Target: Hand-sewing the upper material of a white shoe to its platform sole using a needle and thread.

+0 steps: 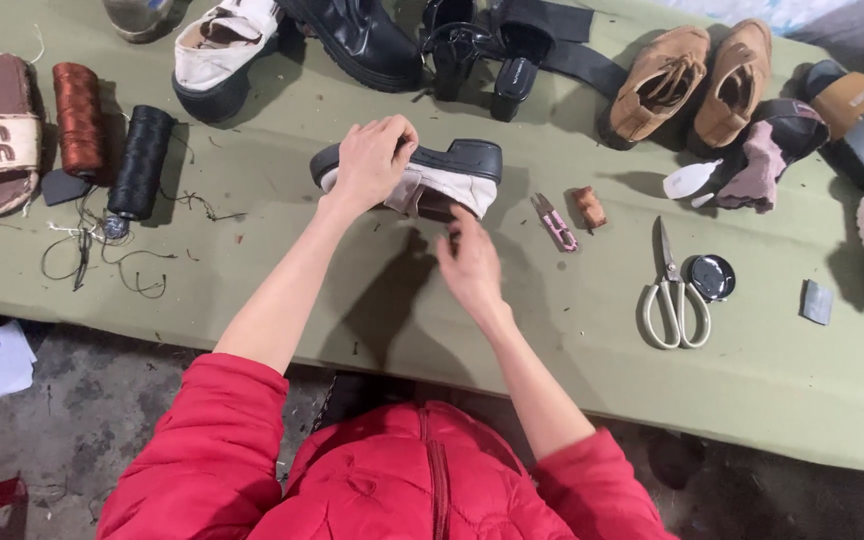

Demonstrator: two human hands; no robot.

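Two hands on pale platform shoe (pixel 442 180): left hand (pixel 372 160) clamped over heel end, right hand (pixel 469 262) pinching at near edge w/ fingertips. Scissors (pixel 674 292), thread snips (pixel 553 221) right of shoe, untouched; work looks mid-way.

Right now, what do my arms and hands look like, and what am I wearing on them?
Both hands, left hand and right hand, are bare: no gloves, rings or watch visible. The forearms are bare too. Red quilted puffer jacket sleeves are pushed up near the elbows, with a front zip.
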